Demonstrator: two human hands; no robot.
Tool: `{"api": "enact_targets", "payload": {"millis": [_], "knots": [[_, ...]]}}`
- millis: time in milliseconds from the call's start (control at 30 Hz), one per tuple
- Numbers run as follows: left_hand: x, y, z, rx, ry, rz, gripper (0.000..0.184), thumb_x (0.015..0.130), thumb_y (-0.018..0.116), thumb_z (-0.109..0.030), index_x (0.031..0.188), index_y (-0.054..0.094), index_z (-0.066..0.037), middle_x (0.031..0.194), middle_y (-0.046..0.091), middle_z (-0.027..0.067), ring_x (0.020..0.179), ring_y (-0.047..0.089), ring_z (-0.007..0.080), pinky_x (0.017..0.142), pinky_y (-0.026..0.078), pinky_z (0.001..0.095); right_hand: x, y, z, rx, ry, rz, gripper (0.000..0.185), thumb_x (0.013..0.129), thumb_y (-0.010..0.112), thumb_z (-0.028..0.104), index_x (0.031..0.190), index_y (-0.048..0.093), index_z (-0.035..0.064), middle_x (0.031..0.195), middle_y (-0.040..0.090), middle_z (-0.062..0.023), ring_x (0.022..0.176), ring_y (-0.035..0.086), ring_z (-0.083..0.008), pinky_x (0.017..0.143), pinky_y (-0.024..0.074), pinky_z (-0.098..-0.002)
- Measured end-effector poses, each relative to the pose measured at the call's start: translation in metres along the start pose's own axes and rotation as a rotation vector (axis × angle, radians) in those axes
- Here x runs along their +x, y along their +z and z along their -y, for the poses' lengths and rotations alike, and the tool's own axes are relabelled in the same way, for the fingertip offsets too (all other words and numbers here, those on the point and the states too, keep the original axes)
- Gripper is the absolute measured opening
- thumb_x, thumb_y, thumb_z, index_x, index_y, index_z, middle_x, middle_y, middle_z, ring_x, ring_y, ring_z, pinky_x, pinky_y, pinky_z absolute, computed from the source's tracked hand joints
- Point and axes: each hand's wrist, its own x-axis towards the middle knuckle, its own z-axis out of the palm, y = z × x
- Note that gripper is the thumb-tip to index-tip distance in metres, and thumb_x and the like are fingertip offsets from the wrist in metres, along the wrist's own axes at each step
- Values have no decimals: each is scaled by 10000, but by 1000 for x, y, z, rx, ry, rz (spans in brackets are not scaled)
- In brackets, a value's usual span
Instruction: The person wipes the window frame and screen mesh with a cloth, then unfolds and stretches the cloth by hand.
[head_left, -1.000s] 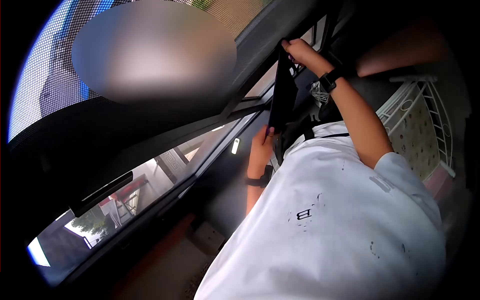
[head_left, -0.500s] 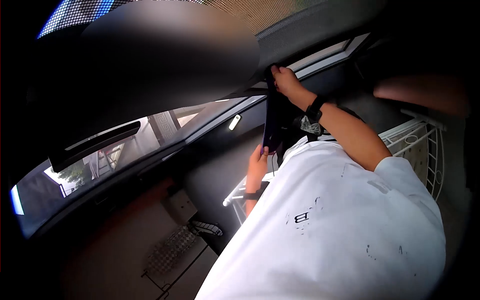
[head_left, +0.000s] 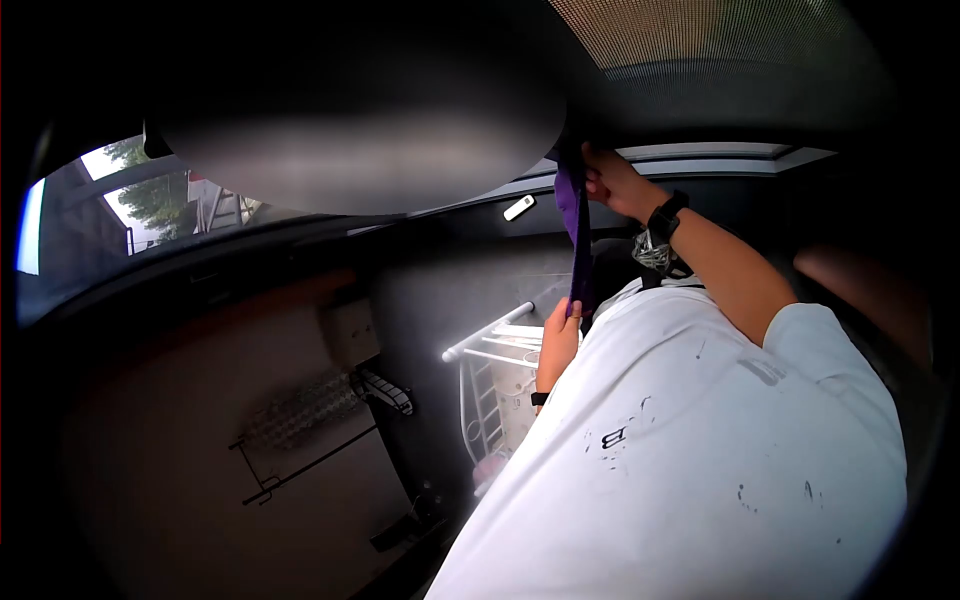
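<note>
A long, narrow strip of purple cloth point(head_left: 569, 205) stretches between my two hands, its edge dark. My right hand point(head_left: 612, 182) is up at its top end, fingers curled round it, with a black watch on the wrist. Lower down, my left hand point(head_left: 562, 330) pinches the other end, thumb on the cloth, close to my white shirt point(head_left: 670, 440). A black band is on the left wrist too. Beside the right wrist sits a tangled whitish bundle of strings point(head_left: 652, 252), partly hidden. What lies behind the cloth is too dark to make out.
A white metal rack point(head_left: 487, 338) stands below my left hand. A small white device point(head_left: 519, 208) lies by the window frame point(head_left: 700, 152). Mesh screen point(head_left: 720, 45) is overhead, and a large blurred grey shape point(head_left: 370, 150) blocks the upper left. Dark furniture lies at lower left.
My view has turned, so the scene is shifted and tilted. The cloth now shows more of its purple side and hangs more upright; both hands still hold it.
</note>
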Motion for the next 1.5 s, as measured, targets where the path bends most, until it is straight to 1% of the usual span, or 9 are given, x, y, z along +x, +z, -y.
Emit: {"api": "enact_targets", "payload": {"millis": [300, 500, 567, 600, 700, 767, 1300, 1400, 1500], "knots": [[-3, -13, -18, -52, 63, -1, 306, 998, 427, -266, 1018, 540, 17, 891, 598, 54, 828, 479, 127, 802, 397, 249, -6, 21, 10, 254, 109, 83, 263, 912, 581, 366, 766, 492, 166, 632, 430, 43, 559, 422, -102, 555, 398, -269], [-14, 1, -47, -130, 20, 3, 359, 999, 421, -315, 1030, 539, 23, 908, 590, 51, 841, 468, 123, 808, 384, 246, -16, 51, 26, 347, 108, -33, 270, 928, 557, 341, 749, 485, 152, 595, 395, 42, 534, 393, -95, 524, 369, -232], [-15, 2, -56, -124, 20, -22, 386, 996, 419, -349, 1034, 540, 15, 892, 578, 47, 827, 454, 122, 795, 379, 245, -17, 58, 30, 500, 112, 99, 262, 933, 550, 322, 753, 495, 140, 577, 395, 38, 507, 374, -94, 507, 350, -218], [-16, 3, -60, -121, 19, -20, 386, 996, 419, -349, 1034, 540, 15, 892, 578, 47, 827, 454, 122, 795, 379, 245, -19, 64, 33, 447, 125, -3, 374, 940, 517, 388, 656, 439, 158, 554, 357, 56, 482, 342, -88, 534, 345, -221], [-22, 2, -65, -88, 15, -52, 413, 990, 420, -381, 1034, 541, 12, 881, 568, 44, 819, 443, 124, 785, 373, 247, -25, 72, 39, 476, 105, 47, 291, 944, 525, 336, 732, 502, 137, 547, 370, 55, 486, 349, -72, 493, 337, -209], [-22, 2, -68, -204, -66, -13, 440, 966, 452, -412, 1182, 552, -42, 1027, 645, 58, 999, 517, 167, 939, 351, 309, -29, 82, 46, 472, 95, 51, 298, 946, 519, 343, 730, 507, 139, 544, 371, 60, 480, 345, -67, 487, 332, -204], [-6, -2, -97, -233, 152, -2, 481, 963, 452, -414, 1164, 528, 16, 1031, 635, 96, 994, 551, 170, 933, 370, 286, -56, 140, 98, 543, 83, 135, 284, 950, 516, 321, 728, 527, 145, 530, 366, 79, 449, 300, -38, 451, 300, -166], [-11, -3, -112, -243, 176, 51, 458, 971, 450, -389, 1161, 531, 20, 1027, 629, 91, 997, 543, 168, 937, 361, 280, -60, 147, 109, 441, 26, 415, 300, 939, 536, 330, 697, 502, 156, 519, 356, 84, 442, 287, -33, 432, 260, -177], [-6, -6, -112, -263, 216, 13, 439, 978, 445, -370, 1155, 532, 21, 1026, 627, 97, 1002, 543, 171, 931, 361, 277, -63, 159, 111, 433, -8, 359, 306, 932, 550, 328, 684, 491, 158, 521, 362, 81, 441, 291, -33, 421, 240, -175]]}}
